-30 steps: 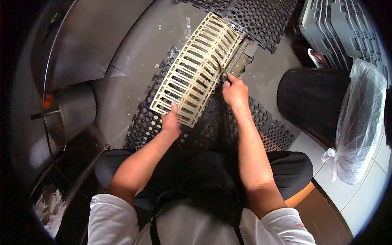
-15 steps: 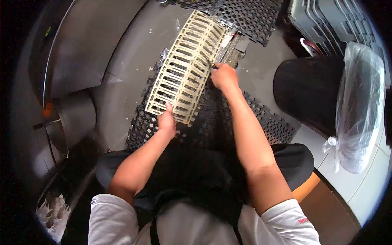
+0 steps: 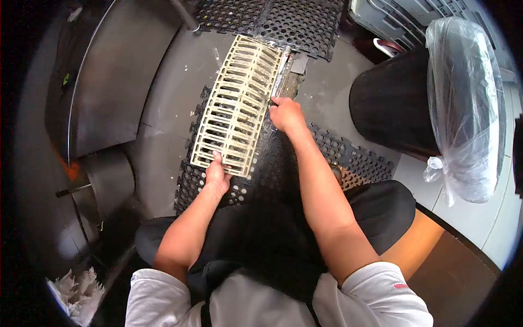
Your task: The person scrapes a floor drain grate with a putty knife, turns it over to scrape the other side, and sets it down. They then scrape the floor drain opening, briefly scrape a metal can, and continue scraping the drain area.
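A long cream-coloured slotted grate (image 3: 237, 106) is held at a slant over the floor, with dark grime on its slats. My left hand (image 3: 217, 177) grips its near end, the thumb on top and the fingers underneath. At the grate's right edge, about halfway up, my right hand (image 3: 286, 113) is closed around the rim. Beside that edge runs an uncovered channel (image 3: 289, 82) with dirt and debris along it. Black perforated mats (image 3: 299, 24) lie beyond the grate and under its near end.
A black bin (image 3: 389, 103) with a clear plastic liner (image 3: 463, 109) stands at the right, grey crates (image 3: 403, 19) behind it. Dark metal panels (image 3: 122, 71) rise at the left. A white crumpled cloth (image 3: 79, 294) lies at the bottom left.
The view has shifted, so the bin and mats appear further left. The grate looks slightly more upright in the picture, and both hands keep hold of it.
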Demonstrator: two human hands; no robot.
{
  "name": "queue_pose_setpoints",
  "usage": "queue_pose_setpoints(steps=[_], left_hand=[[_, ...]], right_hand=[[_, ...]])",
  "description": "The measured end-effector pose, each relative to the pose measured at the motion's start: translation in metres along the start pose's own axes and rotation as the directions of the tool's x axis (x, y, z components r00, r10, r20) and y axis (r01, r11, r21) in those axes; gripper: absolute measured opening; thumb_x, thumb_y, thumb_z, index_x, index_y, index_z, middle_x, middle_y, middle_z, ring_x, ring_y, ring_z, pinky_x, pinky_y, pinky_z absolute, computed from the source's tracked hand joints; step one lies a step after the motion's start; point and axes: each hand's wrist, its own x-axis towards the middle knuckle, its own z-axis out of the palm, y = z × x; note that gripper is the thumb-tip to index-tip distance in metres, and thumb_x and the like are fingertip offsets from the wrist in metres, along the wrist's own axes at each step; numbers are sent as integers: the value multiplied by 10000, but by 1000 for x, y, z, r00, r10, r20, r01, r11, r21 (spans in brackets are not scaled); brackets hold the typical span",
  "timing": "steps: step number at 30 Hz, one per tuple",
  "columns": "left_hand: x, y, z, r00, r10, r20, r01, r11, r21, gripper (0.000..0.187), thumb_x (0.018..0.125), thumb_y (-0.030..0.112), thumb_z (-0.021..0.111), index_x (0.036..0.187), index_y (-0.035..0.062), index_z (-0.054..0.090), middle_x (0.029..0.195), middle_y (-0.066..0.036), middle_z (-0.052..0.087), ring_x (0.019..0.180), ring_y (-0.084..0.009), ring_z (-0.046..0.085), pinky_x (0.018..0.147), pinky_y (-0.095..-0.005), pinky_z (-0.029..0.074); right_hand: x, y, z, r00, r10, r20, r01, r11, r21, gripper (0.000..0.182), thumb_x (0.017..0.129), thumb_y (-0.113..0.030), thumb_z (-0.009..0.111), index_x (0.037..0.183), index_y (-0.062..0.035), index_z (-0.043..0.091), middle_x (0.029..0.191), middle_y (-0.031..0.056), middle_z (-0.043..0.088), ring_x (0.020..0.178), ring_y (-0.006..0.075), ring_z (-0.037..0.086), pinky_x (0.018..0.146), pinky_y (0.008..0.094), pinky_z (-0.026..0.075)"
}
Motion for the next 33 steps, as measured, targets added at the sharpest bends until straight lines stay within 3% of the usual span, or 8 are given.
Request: queue_pose_setpoints(steps=[3, 8, 12, 15, 16, 19, 20, 33], left_hand=[[-3, 3, 3, 1000, -16, -20, 17, 999, 38, 528, 1033, 508, 417, 1357, 105, 520, 1241, -87, 595, 1101, -278, 554, 1006, -537, 453], [-6, 4, 2, 1000, 1, 14, -2, 999, 44, 465, 1032, 500, 444, 1191, 86, 584, 954, -36, 548, 840, -181, 489, 914, -467, 482], [6, -3, -3, 999, 34, -30, -30, 993, 116, 492, 1033, 517, 422, 1236, 97, 581, 967, -42, 561, 872, -195, 505, 943, -486, 474], [16, -2, -5, 999, 24, -44, -19, 994, 112, 529, 1041, 521, 389, 1308, 98, 559, 1067, -64, 594, 931, -219, 531, 964, -506, 469], [16, -3, -4, 999, 28, 27, -31, 996, 79, 537, 1046, 521, 369, 1317, 97, 555, 1105, -69, 591, 929, -220, 531, 957, -508, 473], [-7, 6, 8, 999, 27, 22, -29, 995, 95, 526, 1049, 508, 367, 1343, 101, 527, 1122, -64, 601, 940, -226, 558, 948, -498, 487], [2, 4, -3, 997, 16, 70, -22, 995, 97, 532, 1047, 511, 369, 1363, 106, 508, 1187, -76, 604, 1014, -239, 573, 960, -495, 487], [1, 11, -3, 998, -32, 62, 24, 991, 130, 560, 1055, 482, 346, 1407, 64, 465, 1363, -138, 557, 1214, -309, 559, 1011, -521, 483]], right_hand=[[0, -2, 13, 998, 39, -59, -34, 996, 85, 419, 878, -231, 581, 1284, -161, 658, 1215, 215, 659, 1124, 388, 634, 993, 460, 494], [-4, -12, 19, 993, 21, -116, -14, 998, 62, 398, 884, -203, 552, 1258, -133, 670, 1146, 226, 682, 1075, 395, 655, 953, 469, 512], [2, -19, 18, 997, 26, -72, -22, 998, 61, 377, 856, -136, 544, 1203, -101, 688, 1134, 230, 686, 1067, 393, 661, 938, 469, 521], [10, -5, 11, 998, -38, 47, 41, 998, -52, 378, 850, -127, 543, 1198, -92, 686, 1129, 232, 686, 1062, 395, 663, 940, 471, 521], [10, -8, 11, 1000, -15, 26, 16, 999, -38, 387, 854, -136, 541, 1213, -98, 682, 1129, 236, 684, 1053, 397, 666, 939, 471, 521], [-7, -24, 11, 996, -49, -75, 55, 995, 78, 398, 859, -155, 545, 1231, -111, 679, 1135, 238, 682, 1051, 395, 667, 939, 472, 521], [-6, -25, 16, 994, -63, -89, 72, 993, 90, 411, 861, -175, 554, 1252, -126, 673, 1144, 235, 681, 1056, 392, 667, 940, 471, 520], [2, -19, 4, 999, 41, -22, -39, 995, 87, 438, 854, -238, 567, 1270, -143, 668, 1198, 216, 664, 1122, 391, 631, 1009, 434, 484]])
